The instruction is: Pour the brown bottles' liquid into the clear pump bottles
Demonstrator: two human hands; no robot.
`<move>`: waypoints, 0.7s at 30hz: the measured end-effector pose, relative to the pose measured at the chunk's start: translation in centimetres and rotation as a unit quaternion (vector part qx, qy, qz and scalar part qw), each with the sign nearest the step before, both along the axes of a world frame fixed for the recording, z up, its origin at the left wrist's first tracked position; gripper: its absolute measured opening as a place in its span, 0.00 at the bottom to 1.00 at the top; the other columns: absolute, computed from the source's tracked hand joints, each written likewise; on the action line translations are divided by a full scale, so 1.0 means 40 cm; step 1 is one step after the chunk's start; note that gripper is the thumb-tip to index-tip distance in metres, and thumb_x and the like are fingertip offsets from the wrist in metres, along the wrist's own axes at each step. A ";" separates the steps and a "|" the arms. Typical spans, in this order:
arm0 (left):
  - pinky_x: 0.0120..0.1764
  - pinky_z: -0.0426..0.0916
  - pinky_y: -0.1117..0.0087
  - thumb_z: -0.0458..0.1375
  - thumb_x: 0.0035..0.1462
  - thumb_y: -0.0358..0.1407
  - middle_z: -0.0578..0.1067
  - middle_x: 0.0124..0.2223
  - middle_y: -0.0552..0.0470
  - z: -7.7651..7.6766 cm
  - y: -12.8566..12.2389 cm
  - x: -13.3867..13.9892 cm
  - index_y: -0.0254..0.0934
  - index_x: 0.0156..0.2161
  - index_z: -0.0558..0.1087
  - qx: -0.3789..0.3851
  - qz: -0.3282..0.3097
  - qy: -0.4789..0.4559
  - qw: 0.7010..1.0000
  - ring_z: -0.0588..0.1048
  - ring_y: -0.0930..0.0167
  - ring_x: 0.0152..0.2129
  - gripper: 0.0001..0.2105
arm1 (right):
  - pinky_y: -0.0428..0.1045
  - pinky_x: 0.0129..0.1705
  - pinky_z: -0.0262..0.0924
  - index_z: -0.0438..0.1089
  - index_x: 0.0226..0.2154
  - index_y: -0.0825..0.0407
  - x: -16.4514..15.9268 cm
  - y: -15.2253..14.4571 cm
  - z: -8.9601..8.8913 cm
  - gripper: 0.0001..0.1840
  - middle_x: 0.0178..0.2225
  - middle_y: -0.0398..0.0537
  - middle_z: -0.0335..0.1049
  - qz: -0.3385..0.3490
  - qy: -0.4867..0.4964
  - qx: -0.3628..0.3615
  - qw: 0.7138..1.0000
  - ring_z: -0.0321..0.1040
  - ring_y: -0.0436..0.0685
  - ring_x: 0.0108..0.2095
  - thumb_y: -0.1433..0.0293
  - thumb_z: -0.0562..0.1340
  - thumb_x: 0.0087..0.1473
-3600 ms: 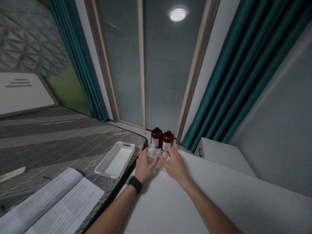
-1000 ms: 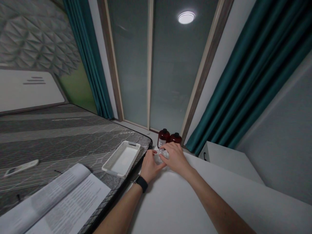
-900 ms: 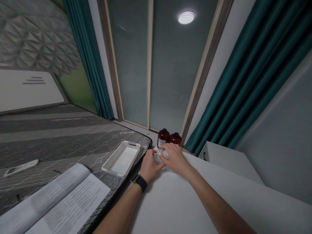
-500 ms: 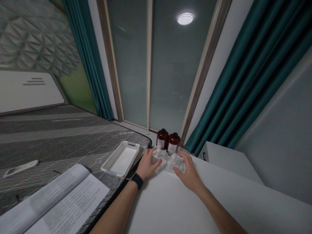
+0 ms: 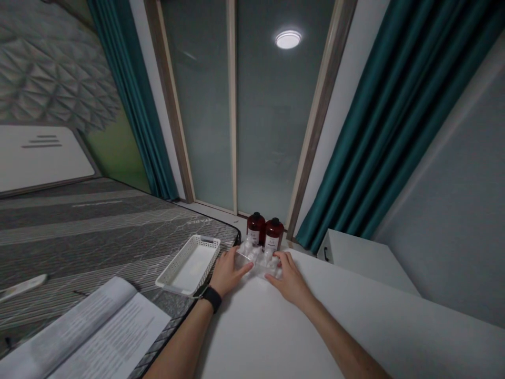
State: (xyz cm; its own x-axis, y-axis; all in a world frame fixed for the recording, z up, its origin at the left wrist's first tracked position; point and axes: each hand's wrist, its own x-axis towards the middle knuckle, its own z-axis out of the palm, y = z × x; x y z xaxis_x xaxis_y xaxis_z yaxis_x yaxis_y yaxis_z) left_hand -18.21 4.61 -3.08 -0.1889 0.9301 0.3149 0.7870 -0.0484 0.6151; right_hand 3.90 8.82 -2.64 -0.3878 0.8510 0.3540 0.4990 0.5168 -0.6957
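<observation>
Clear plastic packaging (image 5: 258,267) with small rounded, bottle-like clear pieces in it is at the far end of the white table (image 5: 272,326). Whether it is one piece or two I cannot tell. My left hand (image 5: 228,271) grips its left side, thumb in front and fingers behind. On its right side, my right hand (image 5: 289,278) holds it the same way, thumb and fingers around the edge. Just behind stand two dark red bottles with black caps and white labels, one on the left (image 5: 256,229) and one on the right (image 5: 273,234).
Left of the table is a grey patterned mattress (image 5: 130,226) bearing a white basket (image 5: 163,273), an open booklet (image 5: 114,326) and a white remote-like object (image 5: 26,287). A white cabinet (image 5: 365,260) stands at right, below a teal curtain (image 5: 379,131). Glass doors (image 5: 272,131) rise behind.
The whole view has shifted, so the hands and objects appear a little further left and slightly lower. Both hands keep their hold on the clear packaging.
</observation>
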 end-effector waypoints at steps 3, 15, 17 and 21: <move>0.49 0.66 0.58 0.63 0.52 0.44 0.75 0.49 0.41 0.000 -0.003 -0.005 0.35 0.57 0.65 -0.008 -0.007 0.014 1.000 0.73 0.57 0.45 0.29 | 0.57 0.48 0.68 0.61 0.48 0.47 -0.015 0.002 0.000 0.26 0.48 0.49 0.63 -0.003 0.001 0.001 1.000 0.70 0.62 0.47 0.71 0.67 0.47; 0.46 0.67 0.59 0.60 0.53 0.37 0.75 0.41 0.46 -0.026 0.021 -0.019 0.36 0.43 0.72 0.025 -0.018 -0.039 0.999 0.73 0.60 0.40 0.12 | 0.57 0.48 0.69 0.61 0.50 0.47 -0.032 0.017 -0.004 0.27 0.49 0.50 0.60 0.003 0.005 0.006 1.000 0.71 0.61 0.47 0.74 0.66 0.47; 0.46 0.67 0.60 0.60 0.52 0.36 0.75 0.40 0.46 -0.031 0.024 -0.022 0.36 0.44 0.71 0.026 -0.013 -0.052 0.998 0.73 0.61 0.40 0.13 | 0.58 0.49 0.69 0.60 0.50 0.47 -0.036 0.019 -0.005 0.27 0.49 0.50 0.60 0.004 0.003 0.004 1.000 0.71 0.61 0.47 0.74 0.66 0.48; 0.46 0.68 0.61 0.59 0.52 0.34 0.76 0.41 0.45 -0.037 0.029 -0.027 0.36 0.47 0.69 0.024 0.001 -0.087 0.996 0.75 0.61 0.40 0.15 | 0.59 0.52 0.67 0.59 0.51 0.48 -0.050 0.023 -0.007 0.27 0.50 0.51 0.58 0.000 0.001 0.003 1.000 0.70 0.62 0.48 0.74 0.65 0.50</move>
